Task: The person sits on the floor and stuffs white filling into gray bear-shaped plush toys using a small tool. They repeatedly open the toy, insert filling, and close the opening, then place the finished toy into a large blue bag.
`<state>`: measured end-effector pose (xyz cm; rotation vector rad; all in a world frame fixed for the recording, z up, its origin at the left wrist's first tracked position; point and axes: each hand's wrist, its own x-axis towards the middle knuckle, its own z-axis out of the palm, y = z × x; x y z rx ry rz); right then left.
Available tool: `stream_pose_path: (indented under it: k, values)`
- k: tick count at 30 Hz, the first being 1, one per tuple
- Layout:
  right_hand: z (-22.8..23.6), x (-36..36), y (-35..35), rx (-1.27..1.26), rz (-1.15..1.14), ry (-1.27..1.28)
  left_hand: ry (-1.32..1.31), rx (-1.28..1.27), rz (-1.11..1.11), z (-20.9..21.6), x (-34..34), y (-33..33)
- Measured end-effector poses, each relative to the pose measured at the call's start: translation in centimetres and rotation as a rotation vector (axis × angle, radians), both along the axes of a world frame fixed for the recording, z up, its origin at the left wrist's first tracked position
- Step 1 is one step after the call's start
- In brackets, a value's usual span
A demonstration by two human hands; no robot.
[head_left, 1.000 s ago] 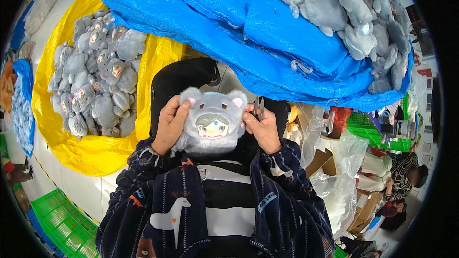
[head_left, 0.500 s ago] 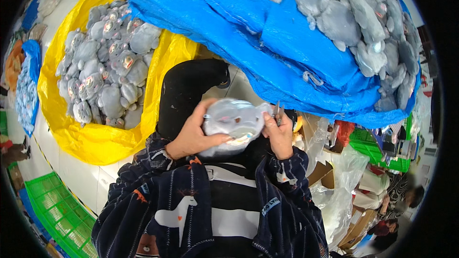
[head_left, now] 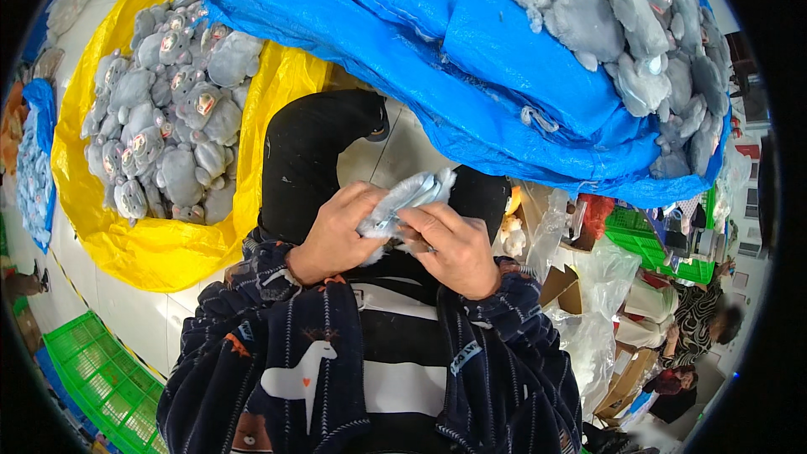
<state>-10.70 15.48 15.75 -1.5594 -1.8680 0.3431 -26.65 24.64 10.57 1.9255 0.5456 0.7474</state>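
Note:
A small grey plush piece (head_left: pixel 427 188) is held over my lap, turned edge-on and folded so that its printed face does not show. My left hand (head_left: pixel 336 225) grips its left side with fingers and thumb closed round the fur. From the right, my right hand (head_left: pixel 458 250) closes its fingers on the edge nearest me, its back turned upward. Whether the thread snips seen in that hand earlier are still in it is hidden by the fingers.
On my left, a yellow sack (head_left: pixel 155 262) holds many grey plush pieces (head_left: pixel 178 172). A blue sheet (head_left: pixel 487 105) with another grey heap (head_left: pixel 588 17) stretches ahead and right. Green crates (head_left: pixel 105 378), clear plastic (head_left: pixel 588 345) and cardboard (head_left: pixel 561 287) lie around; people (head_left: pixel 698 315) are at far right.
The plush has turned from face-up to edge-on. My right hand has moved left onto it and rolled over, and the snips have gone out of sight.

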Motion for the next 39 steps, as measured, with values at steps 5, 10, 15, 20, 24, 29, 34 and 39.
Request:
stream_pose_path:
  k: [5, 10, 15, 20, 24, 29, 34, 39]
  values:
    - [-1.8, -0.8, -0.7, 0.028, -0.046, -0.160, 0.001, 0.028, -0.032, -0.9, 0.2, -0.3]
    - [-2.1, -1.3, -0.7, 0.064, -0.076, -0.221, 0.044, 0.139, -0.040, -1.2, 0.0, -0.4]
    - [-2.6, -1.0, -1.2, -0.047, -0.046, -0.075, 0.116, 0.219, -0.051, -1.0, -0.3, -0.5]
    - [-3.6, -0.6, -2.1, -0.026, -0.007, -0.014, 0.211, 0.250, -0.065, -1.2, -0.6, -1.0]
    - [-5.0, -0.2, -2.7, 0.067, -0.099, 0.047, 0.202, 0.274, -0.102, -1.5, -0.4, -1.1]
    - [-6.5, 2.4, -1.9, -0.030, -0.341, 0.235, 0.094, 0.365, -0.348, -1.9, -1.0, -0.8]
    - [-10.7, 4.1, -0.6, -0.236, -0.207, 0.475, 0.062, 0.540, -0.487, -2.9, -2.2, -0.5]
    - [-13.0, 4.3, 0.0, -0.742, -0.041, 0.966, 0.066, 0.484, -0.490, -2.7, -3.2, -0.2]
